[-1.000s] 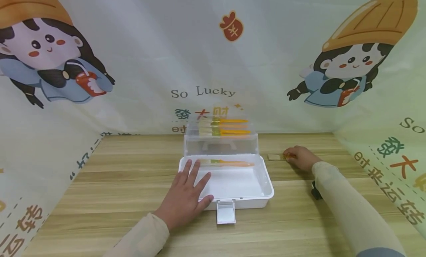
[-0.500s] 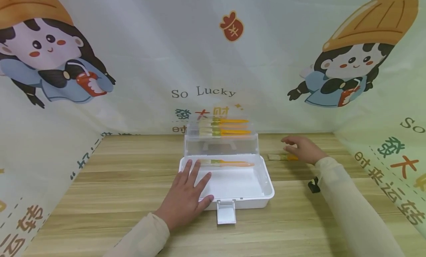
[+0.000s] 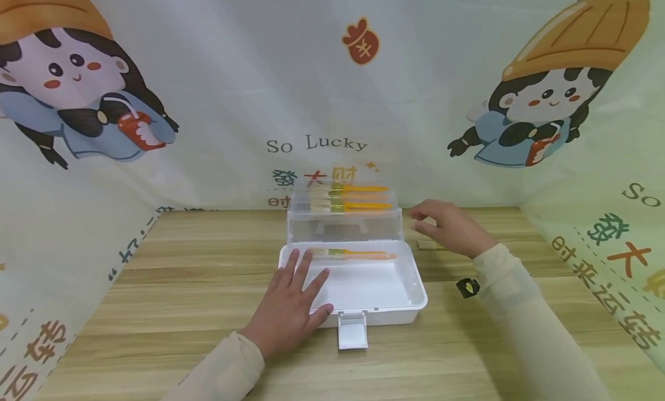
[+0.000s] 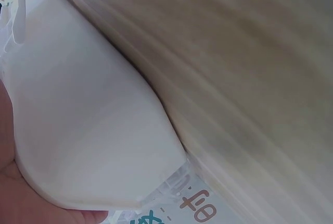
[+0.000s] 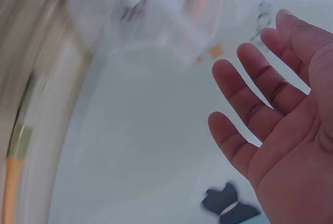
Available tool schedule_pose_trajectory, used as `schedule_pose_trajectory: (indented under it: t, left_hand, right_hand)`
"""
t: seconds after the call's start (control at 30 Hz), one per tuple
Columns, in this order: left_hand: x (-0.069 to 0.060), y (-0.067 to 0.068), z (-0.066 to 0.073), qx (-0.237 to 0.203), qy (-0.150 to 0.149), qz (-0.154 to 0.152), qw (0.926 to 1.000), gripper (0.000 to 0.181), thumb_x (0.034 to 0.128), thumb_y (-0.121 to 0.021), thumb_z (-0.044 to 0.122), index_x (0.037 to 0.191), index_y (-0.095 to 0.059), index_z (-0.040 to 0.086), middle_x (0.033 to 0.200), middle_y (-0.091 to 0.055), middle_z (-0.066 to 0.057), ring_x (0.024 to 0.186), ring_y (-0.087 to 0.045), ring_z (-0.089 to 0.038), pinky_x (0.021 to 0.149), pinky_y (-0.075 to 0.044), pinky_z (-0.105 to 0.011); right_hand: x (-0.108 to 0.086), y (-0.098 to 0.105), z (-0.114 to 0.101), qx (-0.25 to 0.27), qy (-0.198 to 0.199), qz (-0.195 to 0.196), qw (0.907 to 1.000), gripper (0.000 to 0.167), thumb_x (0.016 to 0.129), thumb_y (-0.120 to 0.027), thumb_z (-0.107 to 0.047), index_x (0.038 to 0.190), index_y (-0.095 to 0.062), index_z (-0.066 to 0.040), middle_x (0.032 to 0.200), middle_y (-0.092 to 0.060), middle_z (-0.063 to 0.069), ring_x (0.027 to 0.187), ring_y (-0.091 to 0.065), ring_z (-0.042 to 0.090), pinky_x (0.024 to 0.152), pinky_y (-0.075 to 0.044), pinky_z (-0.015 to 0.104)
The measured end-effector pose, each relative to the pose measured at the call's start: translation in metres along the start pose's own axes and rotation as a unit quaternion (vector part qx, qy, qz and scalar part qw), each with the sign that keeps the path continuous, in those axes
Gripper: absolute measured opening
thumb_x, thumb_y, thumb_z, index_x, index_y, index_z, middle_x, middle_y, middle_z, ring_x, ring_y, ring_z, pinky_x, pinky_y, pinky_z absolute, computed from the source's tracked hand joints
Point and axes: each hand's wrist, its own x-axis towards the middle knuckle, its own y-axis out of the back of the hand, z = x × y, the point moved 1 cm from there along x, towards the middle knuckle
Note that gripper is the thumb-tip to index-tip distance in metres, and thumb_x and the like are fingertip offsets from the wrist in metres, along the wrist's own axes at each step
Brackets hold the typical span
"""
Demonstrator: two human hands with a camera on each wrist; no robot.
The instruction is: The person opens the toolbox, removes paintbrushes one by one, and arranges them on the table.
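My left hand (image 3: pixel 291 308) lies with spread fingers over the left front part of a white plastic box (image 3: pixel 422 300). In the left wrist view, its fingers rest along the rim of the box (image 4: pixel 93 109). My right hand (image 3: pixel 449 225) hovers empty just right of the raised clear lid (image 3: pixel 345 225); the right wrist view shows its palm (image 5: pixel 291 166) with fingers loosely extended. Below it on the table lies a paintbrush (image 3: pixel 428 245), mostly hidden in the head view; its orange handle (image 5: pixel 14 182) shows in the right wrist view. Another paintbrush (image 3: pixel 363 255) lies at the back of the box.
Several orange-handled paintbrushes (image 3: pixel 363 206) show at the top of the clear lid. The box's latch (image 3: pixel 353 333) hangs down in front. A small black object (image 3: pixel 467 287) sits near my right sleeve. Printed cloth (image 3: pixel 249 89) walls in the wooden table (image 3: pixel 171 262).
My right hand has let go of the paintbrush on the table, risen and moved left toward the lid. The small black object shows farther left along with the right wrist. My left hand stays put.
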Motion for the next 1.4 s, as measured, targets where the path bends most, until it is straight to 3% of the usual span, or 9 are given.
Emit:
schedule_pose_trajectory:
  t: [0.3,0.5,1.0,1.4]
  left_hand:
    - [-0.001,0.002,-0.001,-0.006,0.003,-0.004,1.0,0.064,0.0994,-0.048,0.052,0.15,-0.046,0.012,0.162,-0.016,-0.023,0.149,-0.004,-0.043,0.112,-0.023,-0.062]
    - [-0.001,0.001,0.0,-0.004,0.003,-0.001,1.0,0.064,0.0994,-0.048,0.052,0.15,-0.046,0.012,0.162,-0.017,-0.023,0.149,-0.004,-0.043,0.112,-0.023,-0.062]
    - [0.0,0.0,-0.001,-0.003,0.005,-0.011,0.9999,0.065,0.1001,-0.046,0.053,0.151,-0.045,0.013,0.163,-0.013,-0.022,0.15,0.0,-0.041,0.112,-0.021,-0.062]
    - [0.0,0.001,-0.001,-0.001,0.0,-0.01,0.9999,0.064,0.0998,-0.048,0.052,0.15,-0.045,0.012,0.162,-0.015,-0.023,0.149,-0.001,-0.042,0.111,-0.023,-0.063]
  right_hand:
    - [0.017,-0.02,-0.038,0.009,0.041,-0.029,0.9987,0.029,0.097,-0.066,-0.016,0.124,-0.067,-0.007,0.117,-0.067,0.006,0.108,-0.061,0.026,0.095,-0.048,0.047]
    - [0.029,-0.034,-0.051,0.014,0.035,-0.037,0.9986,0.03,0.096,-0.067,-0.018,0.125,-0.067,-0.01,0.119,-0.067,0.005,0.109,-0.061,0.027,0.095,-0.049,0.046]
    - [0.052,-0.068,-0.058,0.055,0.066,-0.078,0.9932,0.033,0.097,-0.066,-0.02,0.127,-0.066,-0.005,0.126,-0.066,0.008,0.118,-0.059,0.024,0.101,-0.046,0.043]
    - [0.068,-0.093,-0.053,0.044,0.063,-0.102,0.9918,0.033,0.093,-0.071,-0.019,0.123,-0.068,-0.005,0.123,-0.067,0.006,0.118,-0.06,0.023,0.102,-0.045,0.041]
